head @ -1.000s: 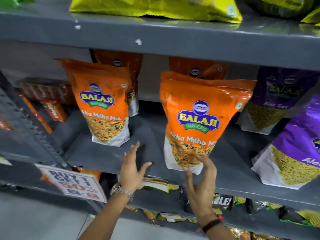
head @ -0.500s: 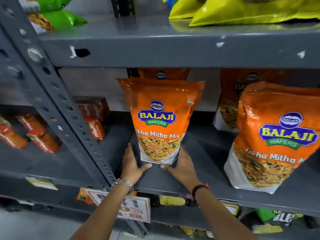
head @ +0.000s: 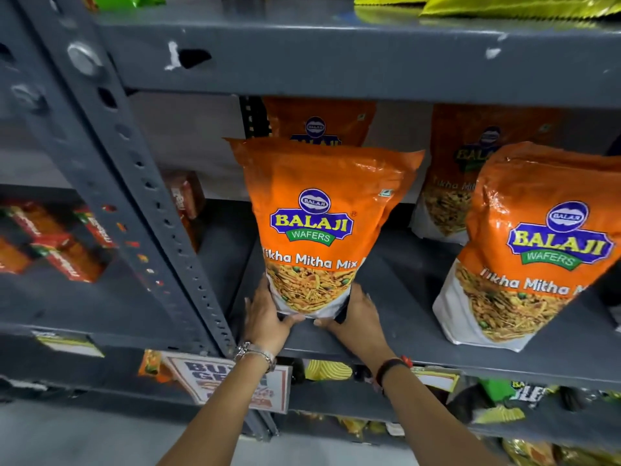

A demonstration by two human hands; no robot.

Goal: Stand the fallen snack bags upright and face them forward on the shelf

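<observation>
Cupping base of orange snack bag (head: 319, 227) from both sides: left hand (head: 265, 317), right hand (head: 356, 314), fingers loosely curled; bag upright on shelf (head: 403, 317), label forward, directly between palms.

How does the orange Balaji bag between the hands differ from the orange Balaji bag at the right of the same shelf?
The held bag has the left hand and right hand cupping its base; the right bag stands untouched. The held bag faces the camera squarely, while the right bag leans left. Both are orange Tikha Mitha Mix bags, upright, labels forward, on the grey shelf.
</observation>
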